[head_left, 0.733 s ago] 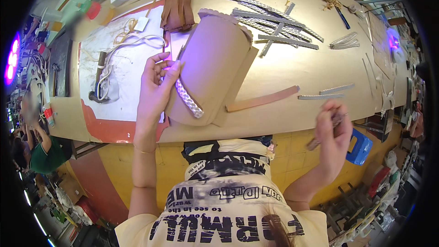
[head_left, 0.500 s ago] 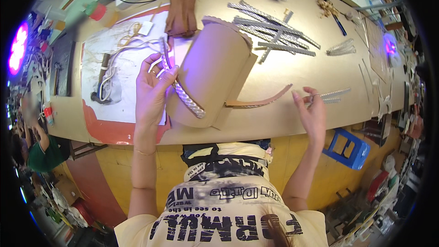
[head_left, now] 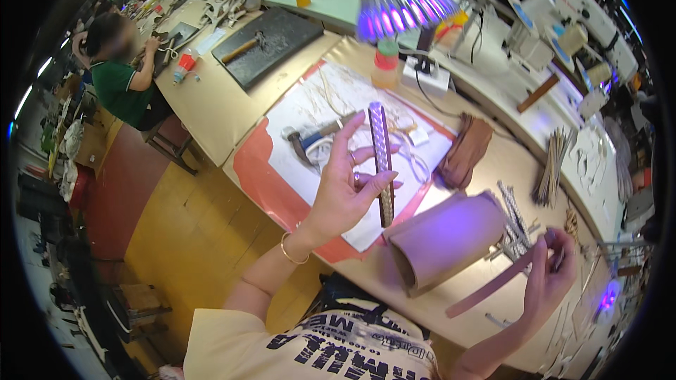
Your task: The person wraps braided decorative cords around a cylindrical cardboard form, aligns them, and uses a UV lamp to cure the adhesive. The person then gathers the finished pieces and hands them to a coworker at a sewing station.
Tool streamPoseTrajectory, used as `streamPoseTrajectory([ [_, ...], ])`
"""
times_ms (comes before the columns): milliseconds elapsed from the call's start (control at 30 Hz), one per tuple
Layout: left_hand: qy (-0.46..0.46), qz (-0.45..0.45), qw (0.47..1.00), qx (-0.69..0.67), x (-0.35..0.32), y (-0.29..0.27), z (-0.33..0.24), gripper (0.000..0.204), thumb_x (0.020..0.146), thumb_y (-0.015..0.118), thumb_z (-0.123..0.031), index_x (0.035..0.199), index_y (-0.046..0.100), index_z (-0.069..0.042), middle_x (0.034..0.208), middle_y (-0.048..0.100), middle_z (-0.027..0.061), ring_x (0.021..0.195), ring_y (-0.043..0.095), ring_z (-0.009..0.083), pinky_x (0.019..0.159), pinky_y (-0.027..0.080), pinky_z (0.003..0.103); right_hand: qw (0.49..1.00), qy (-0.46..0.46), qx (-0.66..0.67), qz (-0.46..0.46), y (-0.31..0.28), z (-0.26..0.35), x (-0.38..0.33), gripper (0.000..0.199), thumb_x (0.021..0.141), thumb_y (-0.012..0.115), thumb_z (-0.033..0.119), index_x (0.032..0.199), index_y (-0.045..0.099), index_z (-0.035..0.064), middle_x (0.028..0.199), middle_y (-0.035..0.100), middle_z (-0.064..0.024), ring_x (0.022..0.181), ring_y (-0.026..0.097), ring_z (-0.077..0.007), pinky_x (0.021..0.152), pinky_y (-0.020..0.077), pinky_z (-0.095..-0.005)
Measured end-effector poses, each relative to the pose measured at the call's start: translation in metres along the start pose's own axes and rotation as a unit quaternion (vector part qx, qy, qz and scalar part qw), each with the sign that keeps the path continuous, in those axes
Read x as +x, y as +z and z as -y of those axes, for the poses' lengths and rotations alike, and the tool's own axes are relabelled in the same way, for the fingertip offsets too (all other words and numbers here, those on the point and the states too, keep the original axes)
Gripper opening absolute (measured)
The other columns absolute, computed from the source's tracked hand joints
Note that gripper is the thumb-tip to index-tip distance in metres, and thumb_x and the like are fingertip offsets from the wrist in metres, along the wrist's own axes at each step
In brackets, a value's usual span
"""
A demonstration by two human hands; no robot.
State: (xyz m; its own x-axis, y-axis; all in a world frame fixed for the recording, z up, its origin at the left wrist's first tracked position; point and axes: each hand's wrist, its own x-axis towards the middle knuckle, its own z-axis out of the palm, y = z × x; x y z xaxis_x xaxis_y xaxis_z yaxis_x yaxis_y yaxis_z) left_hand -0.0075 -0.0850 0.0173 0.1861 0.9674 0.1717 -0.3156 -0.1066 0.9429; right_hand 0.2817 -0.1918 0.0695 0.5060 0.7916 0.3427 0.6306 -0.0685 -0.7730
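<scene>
Between the thumb and fingers of my left hand (head_left: 341, 193) a braided silver strap (head_left: 381, 144) with a brown edge is held upright, lit violet by the lamp (head_left: 401, 7). My right hand (head_left: 553, 271), farther right, pinches the upper end of a flat brown strap (head_left: 486, 290), which slants down to the left over the table. Its other face is turned away. Between the hands lies a brown rolled sheet (head_left: 451, 239), apart from both. Behind the roll, several braided silver straps (head_left: 516, 222) sit in a loose pile, partly hidden.
A white sheet (head_left: 366, 236) on red backing bears a hammer (head_left: 299, 144) and pale cords. Beyond it are a dark slab (head_left: 264, 53), a jar (head_left: 385, 63), a power strip (head_left: 426, 76) and a brown cloth-like bundle (head_left: 466, 149). A seated person (head_left: 120, 74) works at far left.
The view has swung left. My left hand has raised its braided strap upright under the lamp. My right hand, empty before, has picked up the brown strap from beside the roll.
</scene>
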Motion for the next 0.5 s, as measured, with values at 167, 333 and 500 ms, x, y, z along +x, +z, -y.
streamPoseTrajectory([
  [167,0.042,-0.016,0.998,0.046,0.012,-0.013,-0.009,0.065,0.093,0.052,0.001,0.146,0.014,-0.005,0.122,0.055,0.0178,0.11,0.059,0.0222,0.082,0.059,0.033,0.954,-0.082,0.02,0.287,0.106,0.053,0.071,0.024,0.08,0.062,0.002,0.103,0.062,-0.0037,0.082,0.066,-0.0068,0.068,0.061,-0.0112,0.059,0.0473,-0.0239],
  [333,0.02,-0.014,0.997,0.073,0.022,-0.026,-0.015,0.061,0.093,0.052,0.001,0.144,0.02,0.0,0.118,0.059,0.0161,0.108,0.061,0.0216,0.082,0.059,0.032,0.855,-0.138,-0.085,0.493,0.226,0.04,0.086,0.048,0.074,0.068,0.025,0.11,0.061,-0.0058,0.08,0.068,-0.0186,0.073,0.068,-0.0289,0.07,0.0533,-0.0364],
  [500,-0.027,0.017,0.999,0.032,0.035,-0.034,-0.006,0.049,0.092,0.054,0.002,0.137,0.035,0.006,0.114,0.062,0.0151,0.106,0.061,0.0189,0.083,0.058,0.033,0.871,-0.253,-0.044,0.419,0.253,0.026,0.078,0.057,0.081,0.07,0.039,0.114,0.06,-0.0061,0.096,0.065,-0.0233,0.094,0.064,-0.0352,0.084,0.0485,-0.0414],
])
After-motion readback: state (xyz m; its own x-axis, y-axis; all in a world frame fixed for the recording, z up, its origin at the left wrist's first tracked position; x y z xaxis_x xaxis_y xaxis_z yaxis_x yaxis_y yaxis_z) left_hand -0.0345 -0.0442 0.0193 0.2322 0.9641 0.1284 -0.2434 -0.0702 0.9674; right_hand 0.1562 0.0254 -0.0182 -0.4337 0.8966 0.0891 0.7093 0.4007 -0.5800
